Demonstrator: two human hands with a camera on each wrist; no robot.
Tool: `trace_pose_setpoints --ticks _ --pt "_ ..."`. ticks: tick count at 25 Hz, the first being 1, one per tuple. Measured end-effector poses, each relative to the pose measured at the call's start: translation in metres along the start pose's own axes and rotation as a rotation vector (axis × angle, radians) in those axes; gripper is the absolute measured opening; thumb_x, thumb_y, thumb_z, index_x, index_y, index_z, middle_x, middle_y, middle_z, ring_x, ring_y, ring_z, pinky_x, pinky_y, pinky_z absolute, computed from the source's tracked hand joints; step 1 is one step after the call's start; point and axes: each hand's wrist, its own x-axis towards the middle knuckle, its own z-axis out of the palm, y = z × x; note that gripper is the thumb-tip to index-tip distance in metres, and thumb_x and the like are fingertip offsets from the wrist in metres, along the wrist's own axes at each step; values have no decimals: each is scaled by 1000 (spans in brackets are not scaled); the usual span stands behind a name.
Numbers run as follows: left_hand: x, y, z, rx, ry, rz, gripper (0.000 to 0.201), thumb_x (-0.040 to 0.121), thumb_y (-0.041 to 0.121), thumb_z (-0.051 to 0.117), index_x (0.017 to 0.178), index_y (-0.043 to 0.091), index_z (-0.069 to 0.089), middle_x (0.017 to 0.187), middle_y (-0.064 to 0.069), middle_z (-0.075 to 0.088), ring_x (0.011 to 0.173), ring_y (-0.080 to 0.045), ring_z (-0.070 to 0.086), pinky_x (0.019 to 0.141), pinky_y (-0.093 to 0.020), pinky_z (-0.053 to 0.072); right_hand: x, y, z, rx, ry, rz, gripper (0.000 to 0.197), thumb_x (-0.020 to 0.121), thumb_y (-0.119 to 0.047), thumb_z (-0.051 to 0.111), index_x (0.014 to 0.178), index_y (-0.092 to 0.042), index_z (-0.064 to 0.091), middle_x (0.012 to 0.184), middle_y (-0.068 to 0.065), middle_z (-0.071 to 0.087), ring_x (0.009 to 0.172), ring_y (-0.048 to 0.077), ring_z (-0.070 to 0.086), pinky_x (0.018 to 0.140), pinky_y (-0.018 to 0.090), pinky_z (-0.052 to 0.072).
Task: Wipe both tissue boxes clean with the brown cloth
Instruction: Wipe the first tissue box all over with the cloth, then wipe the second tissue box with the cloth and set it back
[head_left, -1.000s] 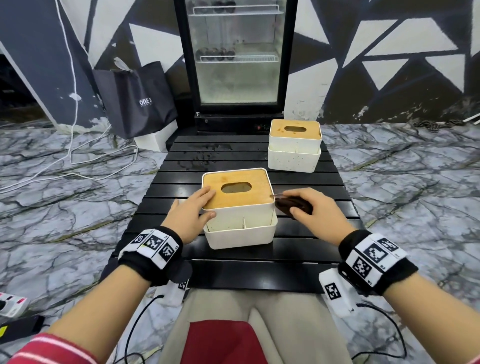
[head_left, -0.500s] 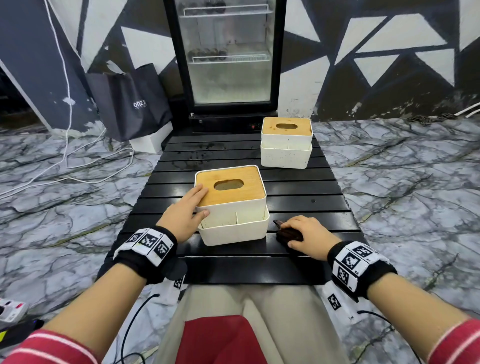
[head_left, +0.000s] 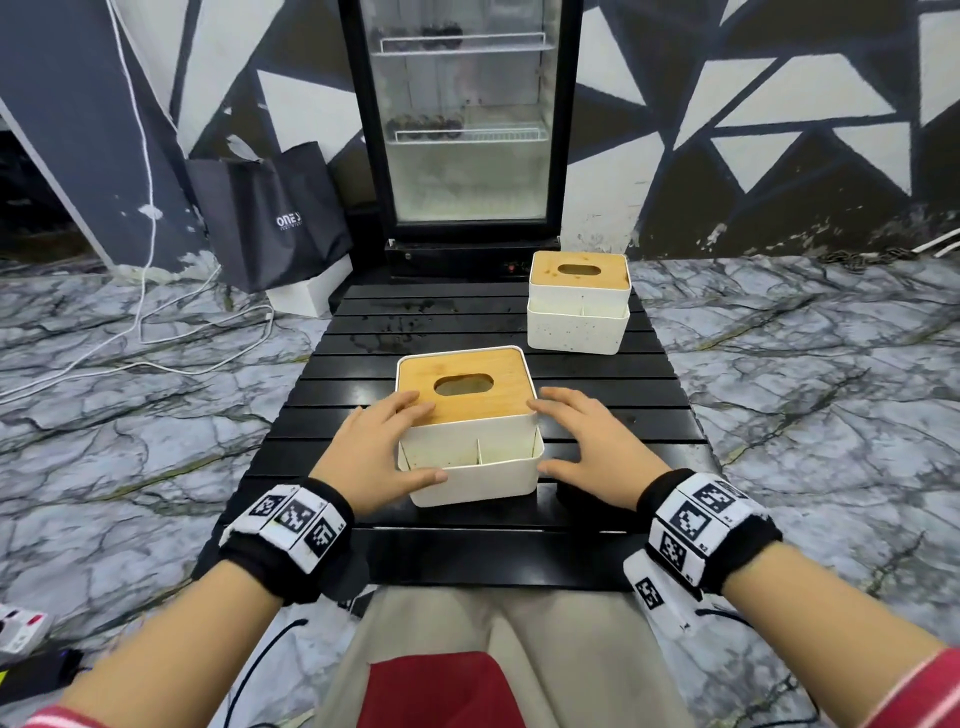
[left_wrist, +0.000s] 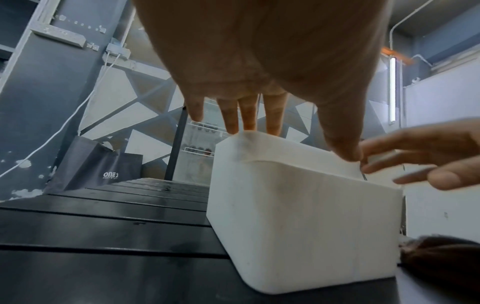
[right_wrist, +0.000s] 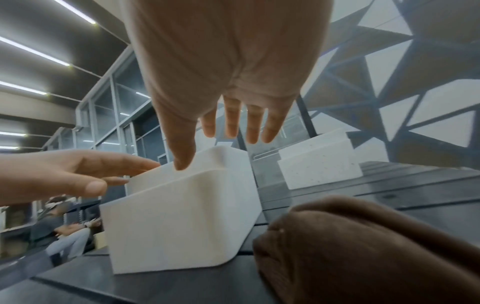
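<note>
Our left hand (head_left: 382, 457) sits against the left side of the near tissue box (head_left: 470, 447), fingers (head_left: 410, 410) laid nearly straight over the corner of its bamboo lid and the thumb stretched along the front wall; nothing is curled tight, so we read it as a steadying touch and not a firm grip. The box stands directly between our two hands on the black slatted table (head_left: 311, 400).

Our right hand (head_left: 587, 441) is spread and relaxed just beside the box's right wall, holding nothing. From the head view we cannot say whether its fingertips quite touch the wall; the right wrist view shows the thumb close to the rim.

The brown cloth (right_wrist: 363, 246) lies bunched on the table under our right wrist, just beside the box's near right corner, free of either hand. The left wrist view catches its edge low at the right too.

Beyond our right hand, well apart from it, stands the far tissue box (head_left: 577, 306).

We judge that we are between wiping passes, framing the near box from both sides, perhaps to turn it or set it aside. Either way the cloth must be picked up again before wiping goes on: the right hand should drop back to it and gather it while the left keeps the box from sliding.
</note>
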Motion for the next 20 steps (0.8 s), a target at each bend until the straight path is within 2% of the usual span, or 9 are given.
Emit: trace_pose_setpoints --ticks 2,4,5,10,12,16,20 --pt "-5 -8 2 60 39 61 89 57 70 62 130 21 54 139 -3 48 125 -24 47 105 -45 38 7 -10 4 -68 -53 -41 68 80 -30 66 139 -24 33 147 -3 27 135 14 22 111 25 19" --pt "-7 -16 2 103 63 65 78 59 53 79 126 20 57 130 -2 55 119 -24 53 100 -46 44 14 -14 8 -102 -55 -32 65 82 -29 65 139 -22 35 145 -2 31 134 14 22 108 21 17" --pt "-7 -21 1 112 80 59 75 60 48 82 125 21 58 128 0 56 118 -24 54 98 -45 45 19 -16 9 -101 -40 -24 62 82 -28 65 138 -22 37 143 -2 33 132 14 24 106 20 18" --pt "9 -49 -7 85 107 -65 71 65 42 80 130 30 53 135 12 51 121 -17 50 102 -40 40 61 -26 22 -84 -45 -15 61 82 -24 65 136 -23 40 139 -5 36 130 12 28 103 15 16" --pt "24 -66 -12 82 82 -116 71 68 41 79 132 33 49 139 16 46 124 -14 48 104 -39 38 85 -29 29 -72 -27 -13 60 81 -24 65 136 -23 40 138 -6 37 129 12 29 104 17 20" --pt "68 -109 -24 30 60 -194 71 72 35 77 135 37 44 146 20 37 128 -11 44 106 -41 37 144 -31 43 -14 2 2 58 79 -23 67 132 -22 43 133 -5 42 125 12 32 101 17 22" --pt "117 -139 -36 11 51 -220 70 77 28 74 138 36 40 149 22 30 132 -9 39 108 -37 35 201 -25 49 4 57 7 53 76 -23 70 124 -20 47 125 -5 47 120 13 38 97 19 28"
